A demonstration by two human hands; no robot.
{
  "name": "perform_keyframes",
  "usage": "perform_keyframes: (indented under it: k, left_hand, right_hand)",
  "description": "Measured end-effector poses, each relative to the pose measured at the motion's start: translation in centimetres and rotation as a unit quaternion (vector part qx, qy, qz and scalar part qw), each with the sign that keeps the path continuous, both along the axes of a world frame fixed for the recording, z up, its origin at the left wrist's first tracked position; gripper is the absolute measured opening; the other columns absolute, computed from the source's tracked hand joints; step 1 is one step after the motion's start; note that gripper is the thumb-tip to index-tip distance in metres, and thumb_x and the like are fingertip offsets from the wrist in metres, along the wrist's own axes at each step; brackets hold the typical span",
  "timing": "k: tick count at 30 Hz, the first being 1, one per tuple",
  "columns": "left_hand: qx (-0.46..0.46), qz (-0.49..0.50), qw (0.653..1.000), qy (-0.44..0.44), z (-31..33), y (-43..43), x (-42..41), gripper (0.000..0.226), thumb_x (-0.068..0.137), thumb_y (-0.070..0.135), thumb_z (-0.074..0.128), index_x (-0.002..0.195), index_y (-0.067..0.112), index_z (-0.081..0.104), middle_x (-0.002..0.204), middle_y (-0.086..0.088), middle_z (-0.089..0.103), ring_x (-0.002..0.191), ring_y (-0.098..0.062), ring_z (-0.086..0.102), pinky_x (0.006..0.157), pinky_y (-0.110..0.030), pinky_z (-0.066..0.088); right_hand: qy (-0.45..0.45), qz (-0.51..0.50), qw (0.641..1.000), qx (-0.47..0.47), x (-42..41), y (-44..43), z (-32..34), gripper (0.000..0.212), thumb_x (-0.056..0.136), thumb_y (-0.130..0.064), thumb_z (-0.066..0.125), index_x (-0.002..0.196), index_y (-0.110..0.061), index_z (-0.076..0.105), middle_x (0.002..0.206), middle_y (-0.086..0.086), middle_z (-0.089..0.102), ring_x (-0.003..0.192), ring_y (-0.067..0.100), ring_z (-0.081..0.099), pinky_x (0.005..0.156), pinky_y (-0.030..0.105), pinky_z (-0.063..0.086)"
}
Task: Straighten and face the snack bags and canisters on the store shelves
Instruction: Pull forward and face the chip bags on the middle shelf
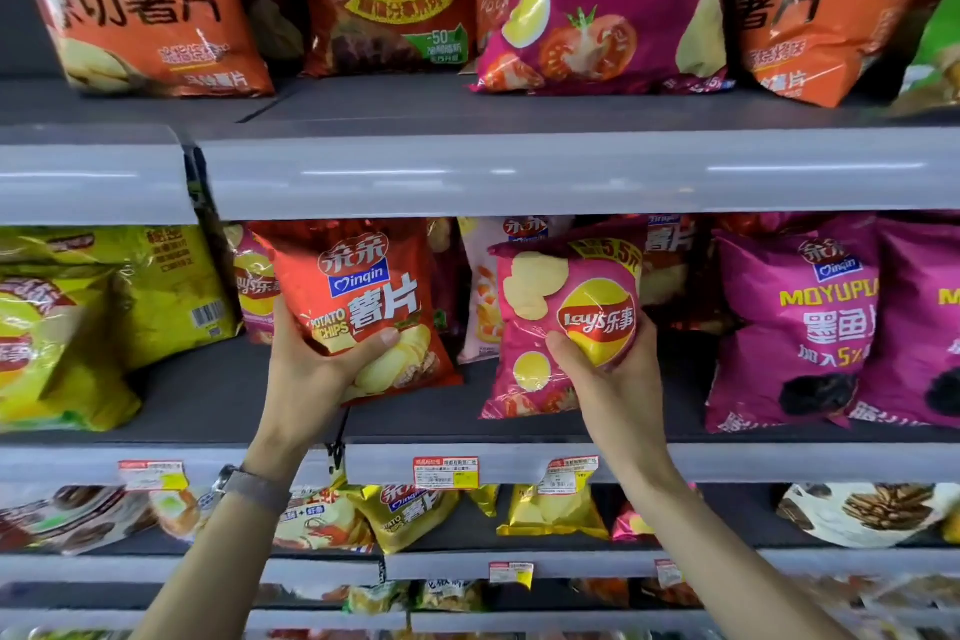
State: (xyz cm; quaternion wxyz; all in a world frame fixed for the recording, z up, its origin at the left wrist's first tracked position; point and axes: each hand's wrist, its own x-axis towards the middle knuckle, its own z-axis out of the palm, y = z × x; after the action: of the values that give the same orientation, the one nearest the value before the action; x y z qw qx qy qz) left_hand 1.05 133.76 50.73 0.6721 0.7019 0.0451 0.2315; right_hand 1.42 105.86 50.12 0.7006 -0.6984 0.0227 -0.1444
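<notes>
On the middle shelf my left hand grips the lower left corner of a red-orange Qinqin potato chip bag, thumb across its front; the bag leans to the left. My right hand holds a pink Lay's bag from below, thumb on the front beside the logo, fingers wrapped behind its right side. That bag stands nearly upright, facing me. Behind both, further bags are partly hidden.
Yellow bags slump at the left of the middle shelf; magenta Qinqin bags stand at the right. Large orange and pink bags fill the shelf above. Small bags lie on the lower shelves, with price tags on the shelf rails.
</notes>
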Motion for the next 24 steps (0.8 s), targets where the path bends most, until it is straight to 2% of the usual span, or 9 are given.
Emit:
perform_keyframes:
  k: [2, 4, 6, 8, 10, 13, 18, 21, 24]
  left_hand:
    - [0.002, 0.016, 1.0, -0.006, 0.1, 1.2, -1.3, 0.087, 0.067, 0.016, 0.095, 0.14, 0.018, 0.049, 0.121, -0.002, 0.076, 0.105, -0.019, 0.078, 0.08, -0.031, 0.065]
    - [0.005, 0.03, 1.0, -0.004, 0.1, 2.8, -2.6, 0.086, 0.067, 0.017, 0.096, 0.14, 0.018, 0.049, 0.121, -0.002, 0.077, 0.106, -0.021, 0.077, 0.084, -0.036, 0.065]
    - [0.005, 0.041, 0.999, -0.002, -0.1, 4.4, -4.1, 0.085, 0.067, 0.014, 0.096, 0.139, 0.017, 0.05, 0.12, -0.003, 0.077, 0.106, -0.023, 0.078, 0.085, -0.04, 0.065]
    - [0.005, 0.063, 0.998, -0.002, -0.3, 6.1, -5.7, 0.085, 0.066, 0.014, 0.095, 0.138, 0.017, 0.051, 0.119, -0.001, 0.077, 0.105, -0.02, 0.078, 0.084, -0.039, 0.066]
    - [0.003, 0.085, 0.996, -0.003, -0.6, 7.9, -7.2, 0.085, 0.065, 0.016, 0.095, 0.137, 0.018, 0.051, 0.12, -0.001, 0.076, 0.105, -0.019, 0.077, 0.084, -0.035, 0.066]
    - [0.001, 0.103, 0.995, 0.007, -1.0, 10.3, -9.2, 0.086, 0.063, 0.017, 0.095, 0.137, 0.018, 0.051, 0.118, -0.002, 0.077, 0.104, -0.021, 0.077, 0.081, -0.03, 0.065]
    - [-0.005, 0.106, 0.994, 0.019, -1.1, 12.7, -11.3, 0.086, 0.063, 0.014, 0.094, 0.138, 0.018, 0.051, 0.116, -0.001, 0.078, 0.101, -0.022, 0.078, 0.081, -0.035, 0.067]
    - [-0.007, 0.106, 0.994, 0.015, -0.9, 12.5, -12.0, 0.085, 0.062, 0.014, 0.093, 0.136, 0.018, 0.051, 0.11, 0.006, 0.079, 0.097, -0.017, 0.079, 0.077, -0.028, 0.065]
    - [-0.005, 0.099, 0.995, 0.016, -0.9, 12.3, -12.5, 0.084, 0.063, 0.013, 0.093, 0.136, 0.019, 0.052, 0.11, 0.007, 0.079, 0.097, -0.016, 0.079, 0.075, -0.025, 0.064]
  right_hand:
    - [-0.006, 0.017, 1.0, 0.006, -0.8, 2.0, 0.1, 0.072, 0.081, -0.035, 0.088, 0.139, -0.035, 0.046, 0.116, -0.016, 0.071, 0.102, -0.001, 0.071, 0.08, 0.021, 0.06]
    - [-0.006, 0.03, 0.999, 0.012, -1.2, 4.2, -0.1, 0.075, 0.079, -0.036, 0.09, 0.14, -0.035, 0.046, 0.119, -0.014, 0.071, 0.105, 0.003, 0.071, 0.086, 0.03, 0.062]
    - [-0.008, 0.036, 0.999, 0.012, -1.3, 6.7, -0.4, 0.075, 0.08, -0.036, 0.09, 0.14, -0.035, 0.046, 0.119, -0.013, 0.071, 0.105, 0.003, 0.071, 0.088, 0.032, 0.063]
    - [-0.009, 0.03, 0.999, 0.005, -1.1, 9.2, -0.7, 0.076, 0.078, -0.043, 0.09, 0.138, -0.037, 0.044, 0.12, -0.014, 0.069, 0.106, 0.003, 0.07, 0.09, 0.034, 0.062]
    - [-0.009, 0.009, 1.0, -0.013, -0.6, 11.9, -1.2, 0.085, 0.072, -0.056, 0.089, 0.141, -0.036, 0.042, 0.123, -0.014, 0.066, 0.109, 0.004, 0.068, 0.093, 0.039, 0.061]
    - [-0.012, -0.04, 0.998, -0.048, 0.5, 16.0, -1.8, 0.094, 0.069, -0.065, 0.084, 0.144, -0.03, 0.039, 0.129, -0.009, 0.06, 0.117, 0.012, 0.064, 0.099, 0.048, 0.057]
    - [-0.025, -0.126, 0.984, -0.119, 2.2, 20.9, -1.6, 0.1, 0.072, -0.061, 0.085, 0.149, -0.016, 0.04, 0.136, 0.005, 0.053, 0.128, 0.026, 0.052, 0.107, 0.052, 0.046]
    - [-0.006, -0.169, 0.974, -0.149, 3.1, 22.5, -1.8, 0.102, 0.072, -0.056, 0.087, 0.151, -0.012, 0.039, 0.139, 0.012, 0.051, 0.133, 0.033, 0.047, 0.11, 0.053, 0.041]
    - [0.024, -0.151, 0.97, -0.188, 3.3, 23.2, -2.2, 0.114, 0.07, -0.055, 0.088, 0.157, -0.014, 0.028, 0.145, 0.014, 0.044, 0.137, 0.036, 0.043, 0.111, 0.054, 0.037]
